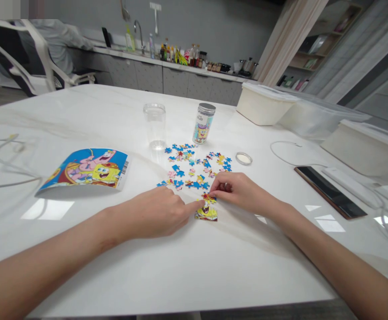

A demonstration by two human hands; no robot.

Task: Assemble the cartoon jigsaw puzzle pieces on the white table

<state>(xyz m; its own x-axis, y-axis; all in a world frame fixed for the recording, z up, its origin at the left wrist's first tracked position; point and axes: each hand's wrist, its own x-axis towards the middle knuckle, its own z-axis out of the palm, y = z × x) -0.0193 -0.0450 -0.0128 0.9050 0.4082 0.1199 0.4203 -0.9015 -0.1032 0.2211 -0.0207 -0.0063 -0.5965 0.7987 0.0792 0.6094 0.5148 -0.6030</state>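
Observation:
A small joined patch of yellow puzzle pieces (207, 212) lies on the white table (187, 266). My left hand (154, 212) is curled, its forefinger stretched out and pressing the patch's left edge. My right hand (239, 190) pinches a piece at the patch's top edge, fingers drawn together. Several loose blue, pink and yellow puzzle pieces (196, 166) are scattered just beyond both hands.
A curled cartoon picture sheet (89, 169) lies at the left. Behind the pieces stand a clear cup (155, 124) and a puzzle tube (203, 123), with a round lid (244, 158) beside. A phone (329, 192), cables and white tubs (264, 104) fill the right. A person sits far left.

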